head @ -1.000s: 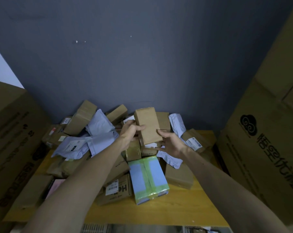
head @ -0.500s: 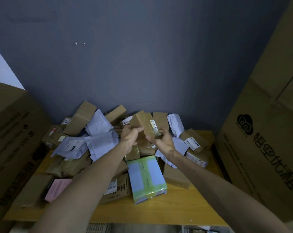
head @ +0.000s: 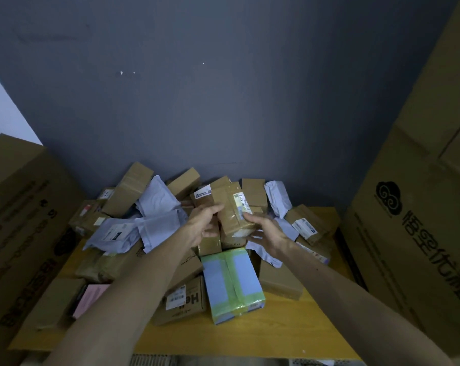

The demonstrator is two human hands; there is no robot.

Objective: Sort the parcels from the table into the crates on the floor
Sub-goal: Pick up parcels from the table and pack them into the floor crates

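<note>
Brown parcel point(head: 231, 211) clasped between left grip point(head: 205, 226), right grip point(head: 265, 235); yellow table point(head: 223, 336), grey wall point(head: 223, 101).

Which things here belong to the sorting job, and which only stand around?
Job: brown box, gripped by left hand and right hand; green parcel, grey bags and other parcels on the table.
Lying about: left carton, right carton, wall. Crates are not in view.

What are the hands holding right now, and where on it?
A small brown box: the left hand grips its left side, the right hand its lower right edge.
</note>
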